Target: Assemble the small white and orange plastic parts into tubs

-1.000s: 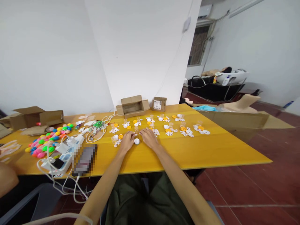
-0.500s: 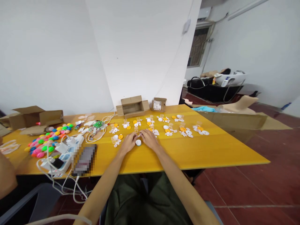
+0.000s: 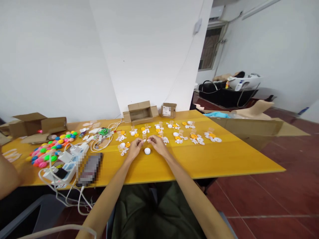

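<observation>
My left hand (image 3: 135, 148) pinches a small white part (image 3: 144, 140) at its fingertips. Facing it across a narrow gap, my right hand (image 3: 159, 146) grips a small white plastic piece (image 3: 149, 140) between thumb and fingers. Just below the fingertips, a round white cup-like part (image 3: 147, 151) with a bluish lower edge sits on the table. Beyond the hands are clusters of white perforated pieces (image 3: 124, 152), orange discs (image 3: 127, 145), white discs and clear cups (image 3: 144, 135). Fingers partly cover both held pieces, so their exact kind is unclear.
Left on the yellow table (image 3: 211, 162) are a power strip (image 3: 72, 166) with white cables, a pixelated dark object (image 3: 89, 169) and colourful balls (image 3: 45, 151). Open cardboard boxes (image 3: 139, 113) stand by the wall. Another person's arm (image 3: 8, 176) shows at the left edge.
My hands have drawn slightly apart, so a gap and white pieces now show between the fingertips. The round white part now shows a domed top rather than its hollow side.
</observation>
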A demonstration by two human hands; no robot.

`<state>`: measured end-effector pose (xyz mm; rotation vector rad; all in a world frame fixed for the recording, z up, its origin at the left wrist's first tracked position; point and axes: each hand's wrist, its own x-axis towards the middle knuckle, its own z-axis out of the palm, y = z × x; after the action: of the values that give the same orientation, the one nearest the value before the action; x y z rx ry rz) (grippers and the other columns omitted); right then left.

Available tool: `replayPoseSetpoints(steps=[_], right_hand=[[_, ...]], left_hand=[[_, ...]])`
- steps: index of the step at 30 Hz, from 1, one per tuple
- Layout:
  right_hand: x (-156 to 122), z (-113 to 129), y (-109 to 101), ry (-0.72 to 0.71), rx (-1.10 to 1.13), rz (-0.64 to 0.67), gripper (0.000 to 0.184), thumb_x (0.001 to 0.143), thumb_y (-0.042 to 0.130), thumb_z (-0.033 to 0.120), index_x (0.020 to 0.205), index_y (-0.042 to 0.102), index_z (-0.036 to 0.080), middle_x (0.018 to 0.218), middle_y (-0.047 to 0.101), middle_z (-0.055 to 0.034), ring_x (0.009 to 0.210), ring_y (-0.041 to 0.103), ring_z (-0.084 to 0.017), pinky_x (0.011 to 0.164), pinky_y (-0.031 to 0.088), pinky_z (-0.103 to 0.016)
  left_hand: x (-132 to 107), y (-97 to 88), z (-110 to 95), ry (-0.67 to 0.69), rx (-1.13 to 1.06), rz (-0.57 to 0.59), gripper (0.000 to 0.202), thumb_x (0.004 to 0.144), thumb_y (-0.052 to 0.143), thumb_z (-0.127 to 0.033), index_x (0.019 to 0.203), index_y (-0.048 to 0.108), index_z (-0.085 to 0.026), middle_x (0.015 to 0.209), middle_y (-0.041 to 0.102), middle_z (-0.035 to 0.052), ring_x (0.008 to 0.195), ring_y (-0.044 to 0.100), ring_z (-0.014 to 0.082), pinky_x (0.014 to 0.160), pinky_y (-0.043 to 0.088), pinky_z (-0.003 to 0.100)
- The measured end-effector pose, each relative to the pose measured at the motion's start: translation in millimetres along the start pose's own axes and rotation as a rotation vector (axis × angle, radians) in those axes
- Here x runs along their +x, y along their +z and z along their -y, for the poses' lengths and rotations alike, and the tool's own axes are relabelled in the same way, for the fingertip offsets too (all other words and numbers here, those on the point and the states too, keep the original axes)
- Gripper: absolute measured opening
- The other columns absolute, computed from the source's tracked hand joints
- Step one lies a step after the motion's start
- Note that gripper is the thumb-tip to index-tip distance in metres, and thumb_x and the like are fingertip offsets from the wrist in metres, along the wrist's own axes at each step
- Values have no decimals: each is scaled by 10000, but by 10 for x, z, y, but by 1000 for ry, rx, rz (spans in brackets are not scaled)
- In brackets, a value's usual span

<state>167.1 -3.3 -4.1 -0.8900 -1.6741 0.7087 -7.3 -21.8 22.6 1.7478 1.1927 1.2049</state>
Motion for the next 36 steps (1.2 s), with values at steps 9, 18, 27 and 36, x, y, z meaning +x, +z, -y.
replayPoseSetpoints(steps=[9,18,27,36], right_hand=[[-21,112,8,-27,125,16,67,810,646,265,850,670,218,937,693,-29,860,679,-181,828,561,-333],[-25,122,22,-10,128,18,95,816,657,303,849,669,215,905,714,-24,812,680,-177,787,566,-322],[-25,137,-4,32,174,13,96,788,646,275,850,681,210,871,740,-28,828,694,-194,818,565,-348],[-28,145,-6,53,187,9,109,768,668,282,850,682,212,860,748,-28,801,700,-192,797,571,-341]], left_hand=[[22,-33,22,5,-100,76,260,797,695,-438,838,688,-182,762,715,15,614,601,135,640,507,267],[-10,-36,1,-20,-120,121,291,800,709,-455,889,719,-178,767,719,25,661,638,154,639,522,275],[4,11,33,-9,-144,135,260,750,763,-399,877,700,-181,869,752,46,780,683,177,711,552,293],[-7,23,12,-27,-123,131,284,754,755,-442,855,701,-182,811,744,40,743,677,179,702,545,297]])
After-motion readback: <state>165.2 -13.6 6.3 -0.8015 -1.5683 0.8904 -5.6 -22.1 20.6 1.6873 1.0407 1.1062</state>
